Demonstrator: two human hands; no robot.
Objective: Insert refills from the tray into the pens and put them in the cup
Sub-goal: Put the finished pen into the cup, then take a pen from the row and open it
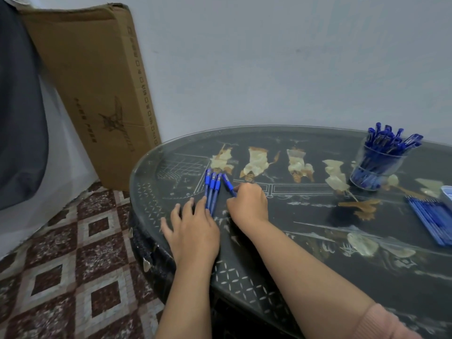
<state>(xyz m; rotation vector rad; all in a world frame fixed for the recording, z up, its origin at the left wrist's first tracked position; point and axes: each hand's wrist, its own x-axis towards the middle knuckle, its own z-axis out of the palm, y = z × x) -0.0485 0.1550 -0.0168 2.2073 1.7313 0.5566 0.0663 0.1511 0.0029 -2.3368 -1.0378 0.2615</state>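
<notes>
- Pens (pixel 211 189), three with blue caps, lay side by side left of centre on the dark worktop (pixel 269 253), probably lined up so that each could be taken in turn.
- Left grip (pixel 193 226) lay flat with its fingers spread, the fingertips (pixel 203 200) touching the lower ends of the three, seemingly to steady the row.
- Right grip (pixel 247 204) was curled round a fourth pen (pixel 227 183), which angled away from the row. It was likely the one picked out for filling next.
- Refills (pixel 430 216) lay in a tight bundle at the right edge of the frame, well apart from both hands and just below the corner of a pale tray (pixel 446 193). Whether they rested on it could not be told.
- Cup (pixel 376 167), clear, stood at upper right, packed with more of them caps up, so much of the job looked done.
- Box (pixel 97 77) of cardboard leaned on the wall (pixel 269 69) at upper left. It bore a printed emblem, lines of characters and a column of tick squares, all too blurred to read. No writing on the pens could be made out.
</notes>
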